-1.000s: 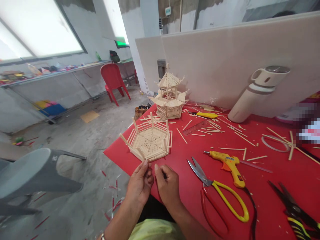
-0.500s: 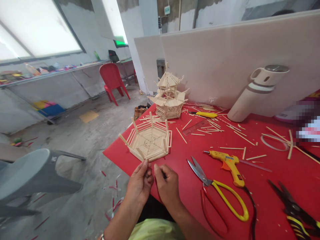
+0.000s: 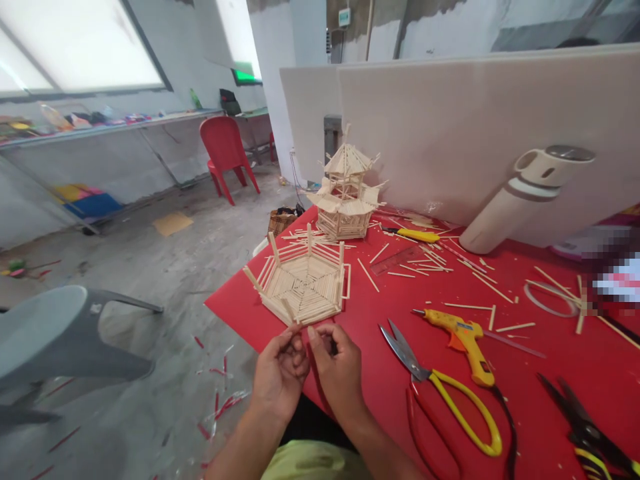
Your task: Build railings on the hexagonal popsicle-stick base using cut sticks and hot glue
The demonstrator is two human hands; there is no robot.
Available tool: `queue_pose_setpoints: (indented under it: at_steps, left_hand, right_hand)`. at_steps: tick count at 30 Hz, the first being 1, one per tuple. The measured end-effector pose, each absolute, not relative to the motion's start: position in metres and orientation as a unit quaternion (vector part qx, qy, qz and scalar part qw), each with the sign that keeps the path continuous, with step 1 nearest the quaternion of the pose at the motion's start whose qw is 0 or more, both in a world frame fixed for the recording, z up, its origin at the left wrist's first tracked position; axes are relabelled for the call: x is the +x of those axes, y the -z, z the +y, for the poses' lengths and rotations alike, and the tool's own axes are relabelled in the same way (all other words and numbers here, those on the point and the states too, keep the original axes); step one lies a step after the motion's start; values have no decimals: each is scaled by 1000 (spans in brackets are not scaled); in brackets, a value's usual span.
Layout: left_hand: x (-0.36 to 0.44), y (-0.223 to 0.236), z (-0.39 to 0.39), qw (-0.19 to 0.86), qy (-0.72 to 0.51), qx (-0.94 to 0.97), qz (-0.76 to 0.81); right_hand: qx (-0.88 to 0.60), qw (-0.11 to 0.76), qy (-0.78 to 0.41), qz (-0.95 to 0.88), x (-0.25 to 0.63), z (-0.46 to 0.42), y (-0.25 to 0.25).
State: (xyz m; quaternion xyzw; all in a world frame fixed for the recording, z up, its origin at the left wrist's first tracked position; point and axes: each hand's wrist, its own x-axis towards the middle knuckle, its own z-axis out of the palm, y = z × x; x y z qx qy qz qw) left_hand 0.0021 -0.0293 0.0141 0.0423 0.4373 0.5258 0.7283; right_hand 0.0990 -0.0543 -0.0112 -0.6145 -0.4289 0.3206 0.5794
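Note:
My left hand [image 3: 283, 370] and my right hand [image 3: 336, 363] are close together at the table's near edge, fingers curled and thumbs pressed to fingertips. Whatever they may pinch is too small or hidden to make out. Just beyond the fingertips lies a many-sided wooden-stick base [image 3: 305, 285], its floor laid in a web pattern, with short posts and stick railings along its rim. Behind it stands a tiered stick pagoda [image 3: 345, 193]. To the right of my hands lie scissors [image 3: 423, 373] with one red and one yellow handle, and a yellow glue gun [image 3: 463, 337].
Loose sticks [image 3: 425, 259] and a yellow-handled cutter [image 3: 417, 235] lie on the red table [image 3: 370, 427]. A tilted flask [image 3: 520, 200] leans near the pale board [image 3: 450, 120]. Dark shears [image 3: 583, 420] lie at the right. A grey stool [image 3: 65, 333] stands on the floor, left.
The view has shifted slightly, so the table things appear a little further right. My hands stay together at the table edge; the left fingers look slightly more spread from the thumb.

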Motion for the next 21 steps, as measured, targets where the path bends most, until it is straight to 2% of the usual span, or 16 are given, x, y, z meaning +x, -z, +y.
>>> queue_pose_setpoints:
  at_steps: [6, 21]
  left_hand:
    - [1, -12, -31, 748, -505, 27, 430]
    - [-4, -12, -33, 791, -463, 25, 399]
  right_hand:
    - [-565, 586, -455, -360, 84, -44, 9]
    - [-598, 571, -429, -364, 81, -43, 14]
